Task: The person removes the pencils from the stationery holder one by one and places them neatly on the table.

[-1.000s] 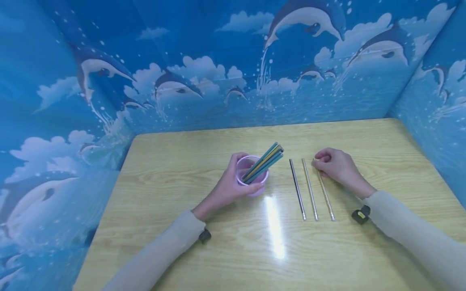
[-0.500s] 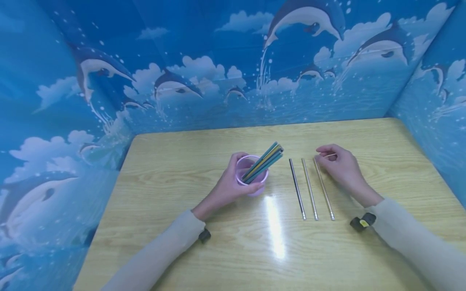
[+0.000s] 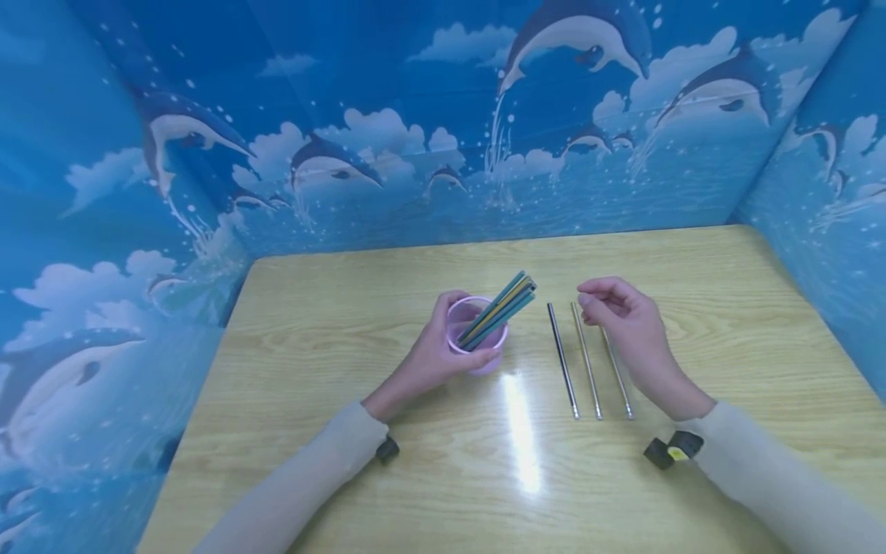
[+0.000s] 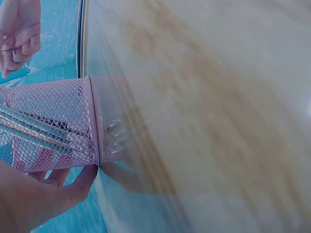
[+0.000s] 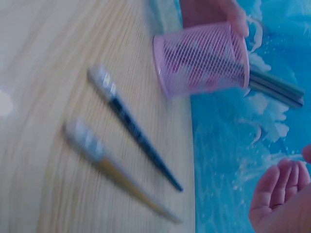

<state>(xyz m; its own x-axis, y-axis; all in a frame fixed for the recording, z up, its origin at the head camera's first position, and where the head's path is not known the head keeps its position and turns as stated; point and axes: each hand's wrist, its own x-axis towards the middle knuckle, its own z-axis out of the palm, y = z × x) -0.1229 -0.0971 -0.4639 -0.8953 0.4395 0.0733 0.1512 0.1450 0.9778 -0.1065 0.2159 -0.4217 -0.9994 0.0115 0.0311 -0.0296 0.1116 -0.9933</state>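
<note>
Left hand (image 3: 443, 335): fingers wrapped round pink mesh cup (image 4: 53, 97), bundled pencils (image 3: 498, 309) leaning inside. Right hand (image 3: 631, 327): fingers loosely curved, nothing seen held; three loose pencils (image 3: 586, 362) lie on the worktop (image 3: 346, 308) below and beside them, contact undetermined. Advisable: hold the cup steady, pinch one pencil, leave its neighbours undisturbed
</note>
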